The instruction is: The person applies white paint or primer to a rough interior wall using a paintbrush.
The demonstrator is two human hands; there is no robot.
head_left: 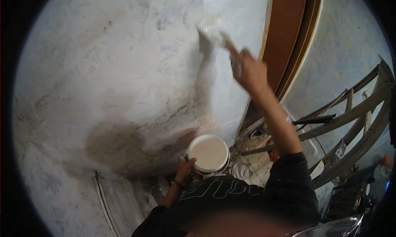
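My right hand [249,74] is raised and closed around the wooden handle of a wide paintbrush [232,48]. The brush head is blurred and white, up against the wall [136,51], and a shadow falls below it. Low in front of my body, my left hand [185,167] grips the rim of a white bucket [227,156], its thumb over the edge. Off-white paint [209,152] shows inside the bucket. The wall is patchy white and grey, with a darker stained area lower down.
A brown door frame [284,35] stands right of the wall. A wooden ladder [350,111] leans across the right side, near my right arm. Behind it are a dark crate [342,202] and part of another person [383,167]. Paint-spattered sheeting [260,165] covers the floor.
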